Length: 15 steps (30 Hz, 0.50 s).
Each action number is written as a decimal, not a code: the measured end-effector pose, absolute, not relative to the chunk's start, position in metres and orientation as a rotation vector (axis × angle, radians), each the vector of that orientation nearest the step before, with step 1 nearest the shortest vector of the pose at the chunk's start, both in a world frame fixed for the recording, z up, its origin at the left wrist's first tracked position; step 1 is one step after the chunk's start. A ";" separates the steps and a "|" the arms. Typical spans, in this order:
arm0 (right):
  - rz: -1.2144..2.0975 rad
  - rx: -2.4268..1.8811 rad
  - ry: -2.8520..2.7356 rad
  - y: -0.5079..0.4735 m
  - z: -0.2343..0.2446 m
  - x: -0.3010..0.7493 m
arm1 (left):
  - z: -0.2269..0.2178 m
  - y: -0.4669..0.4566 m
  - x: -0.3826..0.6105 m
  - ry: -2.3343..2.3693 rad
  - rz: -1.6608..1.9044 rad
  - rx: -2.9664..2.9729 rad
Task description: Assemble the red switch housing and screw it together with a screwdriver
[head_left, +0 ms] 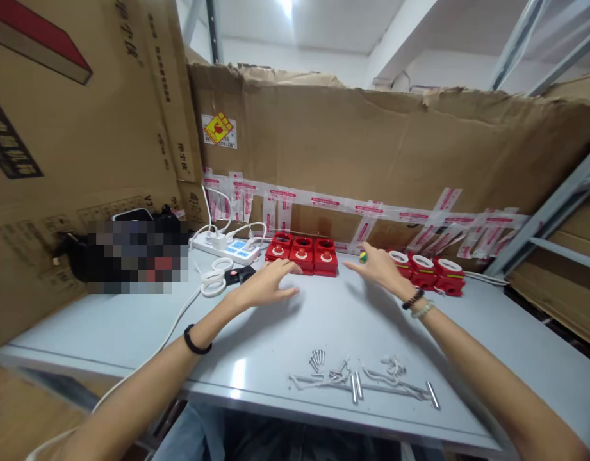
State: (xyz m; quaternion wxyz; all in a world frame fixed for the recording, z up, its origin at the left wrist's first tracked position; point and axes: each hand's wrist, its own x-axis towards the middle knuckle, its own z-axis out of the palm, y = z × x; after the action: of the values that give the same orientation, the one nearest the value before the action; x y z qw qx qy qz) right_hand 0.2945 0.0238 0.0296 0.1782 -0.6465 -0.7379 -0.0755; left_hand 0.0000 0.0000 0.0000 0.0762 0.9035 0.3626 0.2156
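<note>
A cardboard wall (371,153) closes off the back of the grey bench (131,333), so anything pushed back has nowhere to go but sideways. Against it sit 2 rows of 3 red housings: the left row (302,253) with red centres, the right row (429,270) with white rings on top. The left hand (266,287) lies flat, fingers spread, grip open and holding nothing, fingertips just beside the left row. The right hand (378,269) is also open and empty, reaching between the rows near a small green-and-yellow piece (362,257). A sweep of either forearm could likely knock a row askew. The white power strip (230,248) and its cable (179,314) run under the left arm and could snag. Nearest the bench edge, loose screws and metal pins (357,378) could roll off if nudged.
</note>
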 end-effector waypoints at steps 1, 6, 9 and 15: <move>-0.210 -1.837 -2.106 0.028 0.027 0.281 | -0.002 0.002 -0.002 1.113 0.630 2.715; -0.214 -1.866 -2.166 0.048 0.013 0.240 | -0.008 0.005 -0.011 1.178 0.606 2.729; -0.197 -1.867 -2.212 0.053 0.007 0.235 | -0.009 0.005 -0.012 1.173 0.624 2.733; -0.144 -1.823 -2.299 0.049 0.006 0.247 | -0.012 0.004 -0.006 1.120 0.609 2.745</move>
State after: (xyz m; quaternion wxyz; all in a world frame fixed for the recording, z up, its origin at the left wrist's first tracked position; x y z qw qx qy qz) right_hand 0.2465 0.0491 0.0056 0.1017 -0.6174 -0.7785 -0.0487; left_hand -0.0059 0.0043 -0.0118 0.0575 0.9055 0.3693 0.2008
